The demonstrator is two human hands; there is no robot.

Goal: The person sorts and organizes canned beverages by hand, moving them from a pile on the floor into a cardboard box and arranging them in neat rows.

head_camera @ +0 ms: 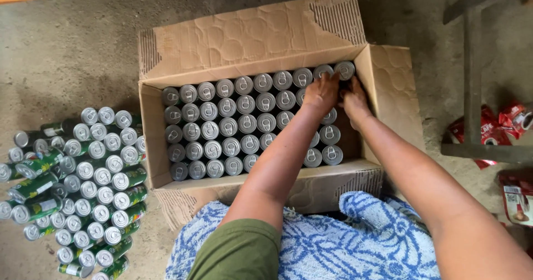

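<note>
Both hands at the far right corner of the cardboard box [149,125]: left hand [321,93] and right hand [353,99], fingers curled onto upright cans [330,134], long axes vertical, directly beneath the fingertips; grip uncertain

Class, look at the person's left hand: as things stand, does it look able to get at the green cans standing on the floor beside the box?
Probably yes. The left hand is at the cans in the cardboard box, whose flaps are open; the green cans stand on the floor left of it, nothing visible blocking the way.
</note>
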